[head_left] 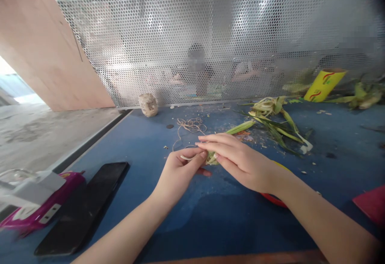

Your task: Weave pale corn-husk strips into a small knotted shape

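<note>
Both hands meet over a blue table (192,216). My left hand (180,169) is closed, its thumb and fingers pinching a pale string (186,157) at the end of a small green leaf bundle (213,159). My right hand (237,157) lies over that bundle with its fingers pressed together, holding it down; a long green leaf tip (240,127) sticks out beyond the fingers. A loose tangle of thin string (191,125) lies just behind the hands.
A black phone (87,206) and a pink device (45,204) lie at the left. A pile of green leaves (276,119), a string ball (148,104), a yellow cup (325,84) and a perforated metal screen (210,43) stand behind. A red object (371,206) lies at the right.
</note>
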